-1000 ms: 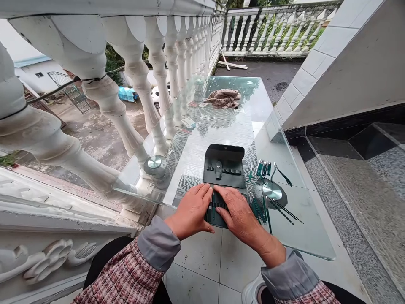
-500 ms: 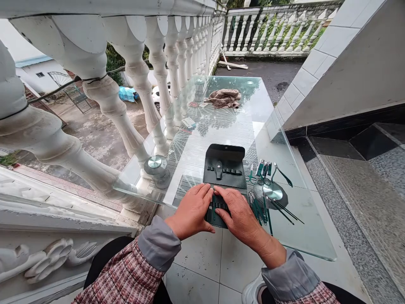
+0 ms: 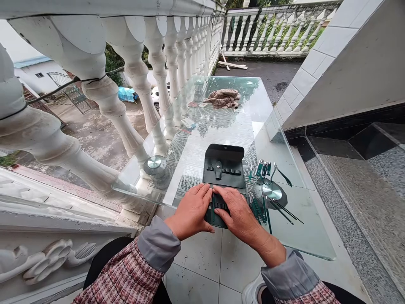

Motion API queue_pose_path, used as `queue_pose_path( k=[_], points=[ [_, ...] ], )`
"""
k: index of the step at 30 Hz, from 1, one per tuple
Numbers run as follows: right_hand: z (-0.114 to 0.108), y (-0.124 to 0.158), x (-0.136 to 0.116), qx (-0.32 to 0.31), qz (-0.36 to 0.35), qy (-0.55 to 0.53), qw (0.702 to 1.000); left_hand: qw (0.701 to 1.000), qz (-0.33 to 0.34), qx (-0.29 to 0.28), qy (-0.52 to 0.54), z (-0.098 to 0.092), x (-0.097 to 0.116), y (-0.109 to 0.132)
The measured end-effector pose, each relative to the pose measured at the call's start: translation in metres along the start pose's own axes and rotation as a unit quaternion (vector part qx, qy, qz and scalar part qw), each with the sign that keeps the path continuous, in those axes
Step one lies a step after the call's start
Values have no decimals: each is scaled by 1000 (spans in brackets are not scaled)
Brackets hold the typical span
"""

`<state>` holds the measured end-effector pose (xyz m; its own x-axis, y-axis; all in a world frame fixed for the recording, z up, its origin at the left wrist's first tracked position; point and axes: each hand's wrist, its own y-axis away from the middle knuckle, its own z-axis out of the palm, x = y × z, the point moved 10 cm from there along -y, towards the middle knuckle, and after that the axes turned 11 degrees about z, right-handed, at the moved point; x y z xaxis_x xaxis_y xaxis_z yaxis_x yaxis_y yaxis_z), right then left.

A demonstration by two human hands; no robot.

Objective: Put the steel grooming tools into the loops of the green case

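Observation:
A black fold-out tool case (image 3: pixel 224 164) lies open on the near end of a glass table (image 3: pixel 221 126). My left hand (image 3: pixel 191 211) rests flat on the case's lower left part, fingers stretched forward. My right hand (image 3: pixel 238 213) lies on the lower right part, its fingers pressed over the row of elastic loops. Between the two hands a thin green tool (image 3: pixel 213 204) sits in a loop. Both hands hide most of the lower half. Several loose green and steel manicure tools (image 3: pixel 264 207) lie just right of my right hand, around a round metal disc (image 3: pixel 272 192).
A brown cloth (image 3: pixel 223 98) is bunched at the table's far end, and a small flat packet (image 3: pixel 188 123) lies at its left side. A white stone balustrade (image 3: pixel 136 76) runs close along the left; a tiled wall (image 3: pixel 332 63) rises at the right. A round metal fitting (image 3: pixel 155 162) sits at the near left corner.
My right hand's fingers have shifted slightly over the case's loops. The left hand and everything else stay as they were.

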<state>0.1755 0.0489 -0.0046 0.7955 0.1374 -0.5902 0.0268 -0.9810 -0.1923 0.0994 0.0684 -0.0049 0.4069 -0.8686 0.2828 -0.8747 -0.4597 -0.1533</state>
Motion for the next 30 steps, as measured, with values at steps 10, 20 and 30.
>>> queue_pose_path(
  k=[10,20,30],
  points=[
    [-20,-1,13,52,64,-103,991,1000,8,-9,-1,-2,1,0],
    [-95,24,77,202,245,-162,934,999,-12,-1,-39,-5,5,1],
    [-86,35,98,104,276,-10,955,999,-23,-9,-28,-8,3,-3]
  ],
)
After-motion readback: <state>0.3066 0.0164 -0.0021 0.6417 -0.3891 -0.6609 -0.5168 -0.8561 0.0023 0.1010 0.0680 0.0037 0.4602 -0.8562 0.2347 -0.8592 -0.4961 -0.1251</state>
